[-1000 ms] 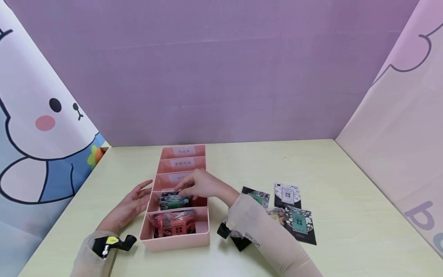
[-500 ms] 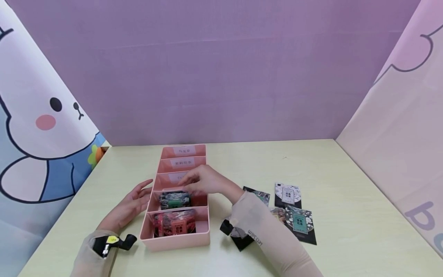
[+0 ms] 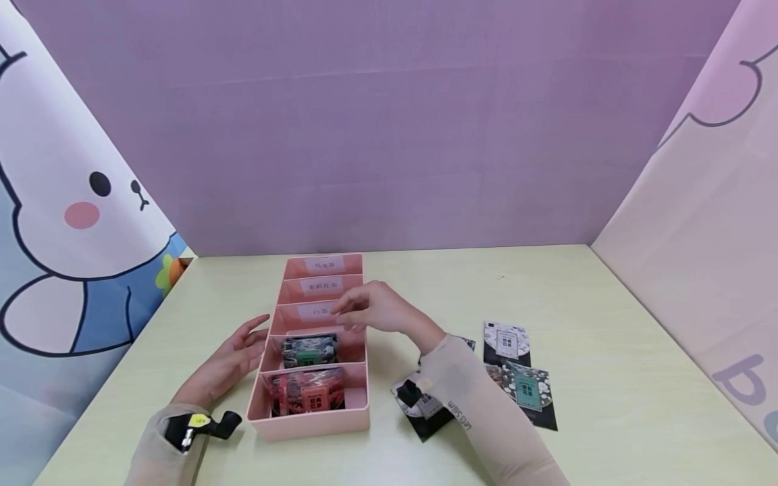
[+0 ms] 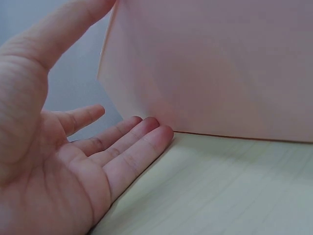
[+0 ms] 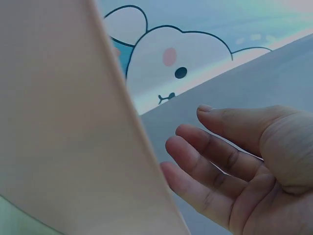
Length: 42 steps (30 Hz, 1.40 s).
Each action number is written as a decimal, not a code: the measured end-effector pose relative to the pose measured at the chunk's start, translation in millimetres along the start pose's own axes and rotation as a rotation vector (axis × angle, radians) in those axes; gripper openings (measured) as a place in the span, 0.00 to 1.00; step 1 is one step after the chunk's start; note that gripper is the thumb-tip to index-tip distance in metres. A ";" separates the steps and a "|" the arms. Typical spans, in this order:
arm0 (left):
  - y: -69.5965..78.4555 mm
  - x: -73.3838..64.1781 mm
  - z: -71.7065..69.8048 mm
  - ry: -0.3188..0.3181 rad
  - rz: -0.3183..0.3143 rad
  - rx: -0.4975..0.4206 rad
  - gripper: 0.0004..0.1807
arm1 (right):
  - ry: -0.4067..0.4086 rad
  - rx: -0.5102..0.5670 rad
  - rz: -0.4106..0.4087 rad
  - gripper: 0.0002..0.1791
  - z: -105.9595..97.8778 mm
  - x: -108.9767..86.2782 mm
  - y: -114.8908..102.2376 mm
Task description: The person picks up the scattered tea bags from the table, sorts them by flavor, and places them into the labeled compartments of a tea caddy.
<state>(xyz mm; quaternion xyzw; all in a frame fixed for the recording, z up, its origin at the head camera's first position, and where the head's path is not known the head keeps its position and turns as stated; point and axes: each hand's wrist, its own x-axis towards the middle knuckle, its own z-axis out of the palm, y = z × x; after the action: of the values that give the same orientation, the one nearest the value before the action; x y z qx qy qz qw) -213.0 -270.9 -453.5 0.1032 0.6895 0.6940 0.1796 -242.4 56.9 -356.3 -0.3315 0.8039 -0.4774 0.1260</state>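
A long pink box (image 3: 313, 430) with several compartments and paper labels stands on the table. Its nearest compartment holds red tea sachets (image 3: 310, 391); the one behind holds dark green tea sachets (image 3: 310, 351). My left hand (image 3: 227, 361) lies beside the box with fingers extended. In the left wrist view, that hand's fingertips (image 4: 159, 137) are right at the foot of the box wall (image 4: 210, 73). Over the box's right edge hovers my right hand (image 3: 389, 312), fingers loosely bent. The right wrist view shows nothing between its thumb and fingers (image 5: 195, 161), near the box wall (image 5: 73, 122).
Loose tea sachets lie right of the box: a white-and-black one (image 3: 507, 343), a green-labelled one (image 3: 527, 391) and a dark one (image 3: 428, 415) near my right forearm. Others are partly hidden under the sleeve (image 3: 480, 405). A purple backdrop (image 3: 389, 135) rises behind the table.
My right hand has left the dark green sachets, rising and moving right to the box's edge with nothing in its fingers. The left hand has stayed in place.
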 end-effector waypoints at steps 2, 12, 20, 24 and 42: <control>0.5 0.2 0.5 0.005 -0.005 0.007 0.39 | 0.015 0.014 -0.001 0.10 -4.9 -2.8 0.6; 0.6 1.5 1.3 0.002 -0.004 0.007 0.39 | 0.126 0.124 0.006 0.11 -31.1 -18.7 12.1; 1.4 2.3 1.4 0.003 -0.007 0.017 0.39 | 0.151 0.122 0.023 0.11 -46.1 -32.9 16.9; -0.2 3.5 0.0 -0.005 0.009 0.007 0.39 | 0.161 0.107 0.047 0.11 -52.2 -41.3 19.6; 0.0 1.4 0.5 -0.016 0.042 -0.038 0.37 | 0.206 0.068 0.117 0.13 -75.4 -72.3 40.7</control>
<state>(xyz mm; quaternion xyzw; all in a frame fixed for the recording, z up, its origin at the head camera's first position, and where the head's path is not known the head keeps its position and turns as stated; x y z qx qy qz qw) -214.1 -269.8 -453.6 0.1196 0.6725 0.7097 0.1724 -244.1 168.9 -360.5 -0.2290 0.8139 -0.5277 0.0816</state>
